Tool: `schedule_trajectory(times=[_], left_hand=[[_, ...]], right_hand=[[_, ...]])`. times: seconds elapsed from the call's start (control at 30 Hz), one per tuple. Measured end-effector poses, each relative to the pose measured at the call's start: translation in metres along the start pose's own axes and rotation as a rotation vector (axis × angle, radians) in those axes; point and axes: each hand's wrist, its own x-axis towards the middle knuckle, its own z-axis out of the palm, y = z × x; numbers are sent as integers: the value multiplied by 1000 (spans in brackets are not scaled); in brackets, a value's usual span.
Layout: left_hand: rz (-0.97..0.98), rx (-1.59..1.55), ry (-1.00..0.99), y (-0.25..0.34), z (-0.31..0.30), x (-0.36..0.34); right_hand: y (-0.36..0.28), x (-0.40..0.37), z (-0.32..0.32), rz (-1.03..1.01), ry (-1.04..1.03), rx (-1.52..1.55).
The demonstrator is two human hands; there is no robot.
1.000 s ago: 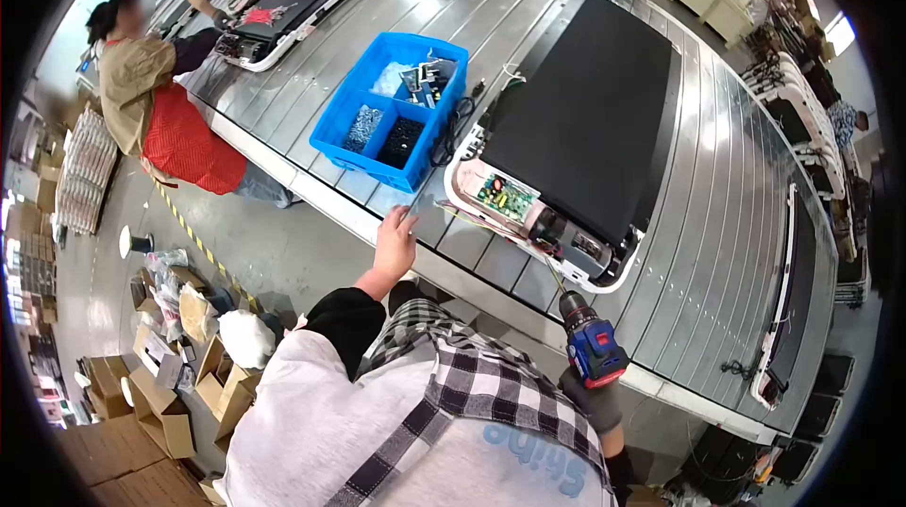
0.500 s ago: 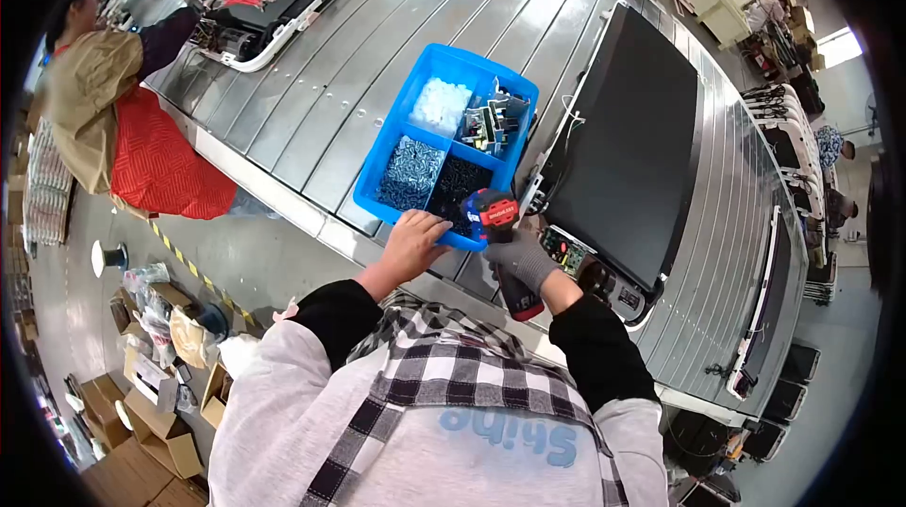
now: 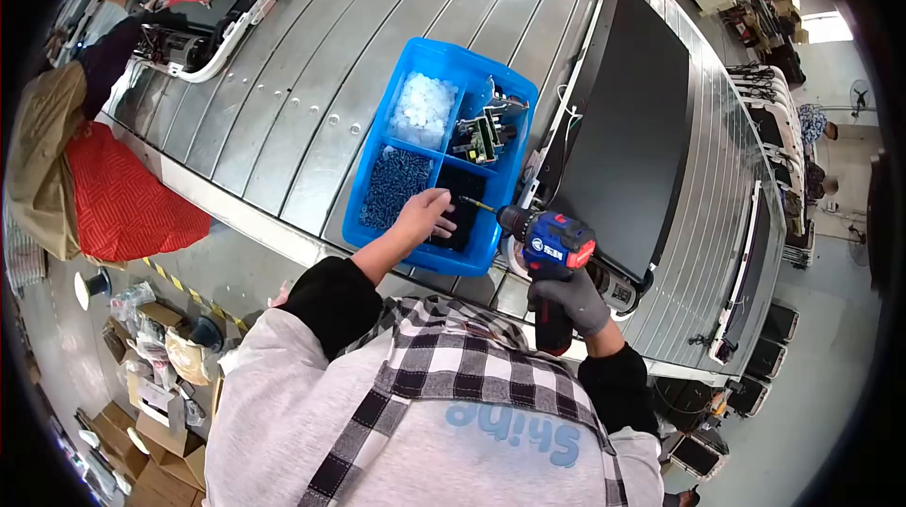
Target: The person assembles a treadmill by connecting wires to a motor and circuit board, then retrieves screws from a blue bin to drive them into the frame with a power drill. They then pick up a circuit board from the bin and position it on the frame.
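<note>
Worktop [image 3: 293,83] of ribbed metal stretches across the upper and middle parts of the frame, running down toward the lower right. On it, right of centre, lies a long black panel [image 3: 632,120] with a white edge on its left side, its near end reaching down beside my right hand. A co-worker [image 3: 123,196] in red and tan stands at the worktop's edge on the left of the frame.

Near the middle, to the left of the panel, sits my blue bin [image 3: 453,263], divided into four compartments. White pieces [image 3: 422,111] fill the upper left one, small circuit parts [image 3: 486,134] lie jumbled in the upper right, bluish metal screws [image 3: 396,186] fill the lower left, and small black pieces [image 3: 470,184] are in the lower right.

My right hand [image 3: 571,299], in a grey glove, is closed around the handle of a blue and red power drill [image 3: 557,243] just right of the bin. I have it pointing left, its slim bit [image 3: 478,204] reaching over the lower right compartment.

My left hand [image 3: 425,219], bare, is over the bin's lower compartments, fingers partly curled, with thumb and forefinger near the bit's tip. That grip looks nearly closed, but I can't tell whether anything is pinched in it.
</note>
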Motion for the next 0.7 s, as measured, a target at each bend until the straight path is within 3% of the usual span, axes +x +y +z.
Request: schedule_trajectory(times=[0.07, 0.17, 0.27, 0.37, 0.5, 0.63, 0.7], left_hand=[[-176, -420, -126, 7, 9, 6], [-174, -415, -322, -14, 0, 33], [-99, -272, -68, -8, -3, 24], [-90, -337, -33, 3, -4, 4], [-41, -488, -2, 12, -10, -6], [-1, -439, 44, 19, -11, -19], [25, -391, 57, 14, -16, -21]], right_hand=[[4, -3, -4, 11, 5, -60], [-6, -10, -2, -7, 38, -103], [-9, -5, -2, 23, 56, -144], [3, 24, -3, -22, 86, -207], [12, 65, 7, 194, 25, -272], [16, 66, 2, 192, -26, -358], [6, 47, 0, 155, -11, -179]])
